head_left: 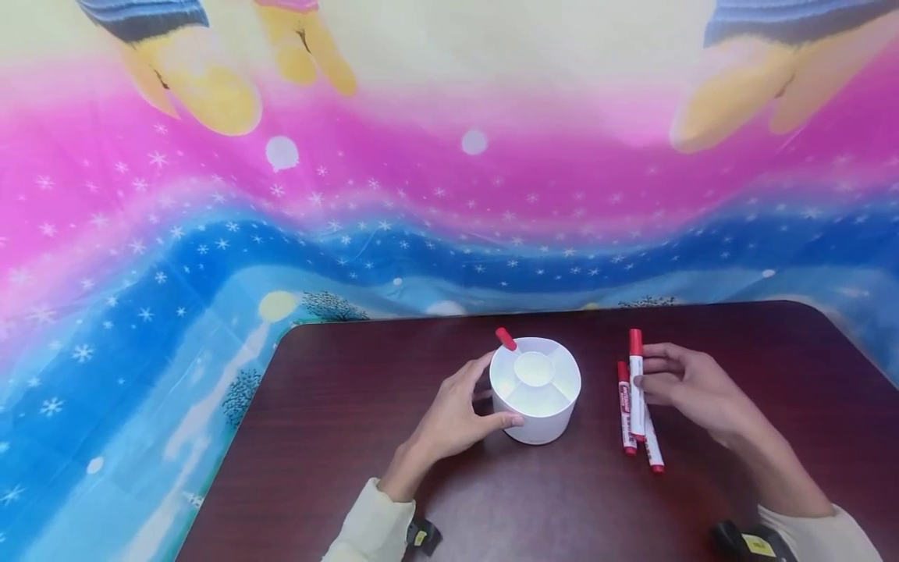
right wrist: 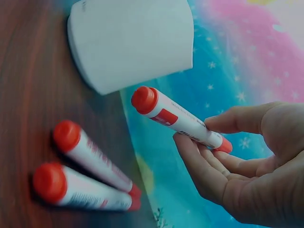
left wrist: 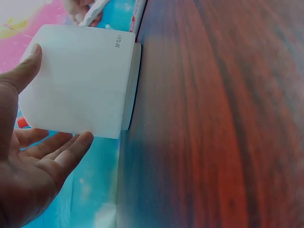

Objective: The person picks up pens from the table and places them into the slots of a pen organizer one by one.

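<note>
A round white pen holder (head_left: 538,428) with several compartments stands on the table; one marker's red end (head_left: 506,339) sticks up from its back left compartment. My left hand (head_left: 456,410) holds the holder from the left, thumb against its front and fingers around the back left side. Right of the holder, my right hand (head_left: 702,394) pinches a red-and-white marker (right wrist: 183,118) between thumb and fingers, above the table. Below it lie two more red markers, one on the left (head_left: 624,417) and one on the right (head_left: 655,451), partly covered by the held one in the head view.
The dark wooden table (head_left: 337,437) has rounded far corners. Behind it hangs a pink and blue cloth (head_left: 421,226) with snowflakes. Black wrist devices sit at the left cuff (head_left: 424,535) and the right cuff (head_left: 751,542).
</note>
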`<state>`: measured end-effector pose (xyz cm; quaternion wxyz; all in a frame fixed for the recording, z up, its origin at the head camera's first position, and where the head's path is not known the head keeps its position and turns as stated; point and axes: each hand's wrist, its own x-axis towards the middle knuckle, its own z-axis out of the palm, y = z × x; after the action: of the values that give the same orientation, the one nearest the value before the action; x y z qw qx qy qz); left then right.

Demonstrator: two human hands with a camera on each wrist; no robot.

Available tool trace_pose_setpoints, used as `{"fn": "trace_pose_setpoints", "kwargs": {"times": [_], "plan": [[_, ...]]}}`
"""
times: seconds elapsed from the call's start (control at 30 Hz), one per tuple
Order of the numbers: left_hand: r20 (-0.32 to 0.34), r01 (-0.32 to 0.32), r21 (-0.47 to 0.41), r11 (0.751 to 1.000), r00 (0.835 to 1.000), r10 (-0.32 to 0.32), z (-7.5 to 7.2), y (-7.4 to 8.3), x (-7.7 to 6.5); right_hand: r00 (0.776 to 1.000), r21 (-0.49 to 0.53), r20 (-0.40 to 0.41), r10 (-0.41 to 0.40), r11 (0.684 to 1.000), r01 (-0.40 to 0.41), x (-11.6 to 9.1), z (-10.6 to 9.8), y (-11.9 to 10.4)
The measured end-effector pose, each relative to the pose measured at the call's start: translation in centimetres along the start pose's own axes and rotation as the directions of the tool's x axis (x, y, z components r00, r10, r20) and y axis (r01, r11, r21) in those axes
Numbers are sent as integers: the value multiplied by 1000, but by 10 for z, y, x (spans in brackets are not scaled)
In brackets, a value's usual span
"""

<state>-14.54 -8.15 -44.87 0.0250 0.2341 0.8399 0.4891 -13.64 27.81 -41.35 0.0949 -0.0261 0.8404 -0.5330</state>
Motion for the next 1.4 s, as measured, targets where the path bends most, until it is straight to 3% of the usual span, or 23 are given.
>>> {"fn": "trace_pose_setpoints", "kwargs": {"times": [0.57, 0.83, 1.13, 1.4], "plan": [[-7, -33, 69, 997, 999, 33, 2, 0, 0, 998, 106, -7, -70, 992, 70, 11, 8, -42], [-14, -24, 53, 998, 1000, 25, 0, 0, 0, 995, 173, -18, -98, 980, 99, 16, 8, -56], [-11, -2, 58, 998, 1000, 3, 0, -1, -1, 990, 347, -33, -139, 927, 142, 18, 21, -62], [-11, 11, 79, 997, 1000, -10, 1, 1, 0, 989, 341, -50, -139, 928, 148, 17, 29, -59]]}}
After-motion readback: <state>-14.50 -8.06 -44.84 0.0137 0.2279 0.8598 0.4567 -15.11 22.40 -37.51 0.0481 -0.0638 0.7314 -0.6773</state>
